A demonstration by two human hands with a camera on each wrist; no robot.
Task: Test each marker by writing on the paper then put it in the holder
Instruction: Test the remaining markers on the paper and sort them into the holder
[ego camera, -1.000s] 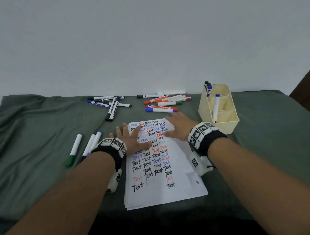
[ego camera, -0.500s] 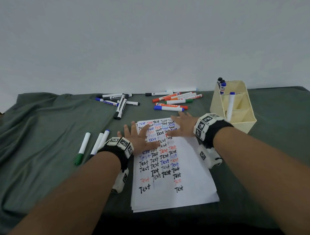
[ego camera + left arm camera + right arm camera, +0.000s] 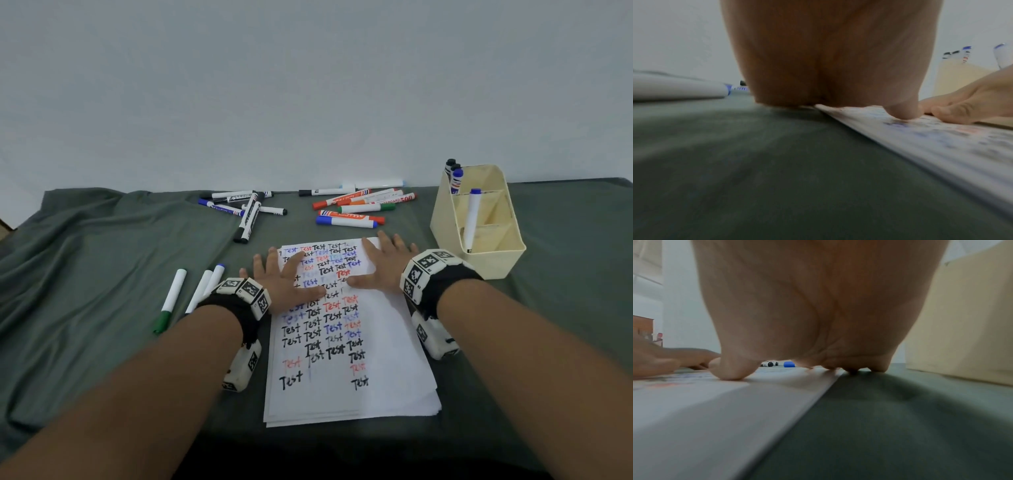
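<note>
The left hand (image 3: 286,286) lies flat, fingers spread, on the upper left of the paper (image 3: 387,342), holding nothing; the right hand (image 3: 387,265) lies the same way on the upper right, palm down, thumb reaching inward, and it too grips no marker; both press a loose stack of sheets on the cloth-covered bench (image 3: 102,274), so a sideways drag could likely fan the sheets or wrinkle the cloth beneath them. Just left of the left wrist lie three markers, among them a green-capped marker (image 3: 170,300); a careless sweep of the forearm might roll them off toward the folds. Beyond the paper sit two scattered heaps, the black and blue markers (image 3: 246,214) and the red, orange and green markers (image 3: 356,209); piled as they are, pulling one may nudge its neighbours. The holder (image 3: 479,219) stands just right of the right hand with a few markers upright in it; it looks light, and a knock from the wrist could tip it.
</note>
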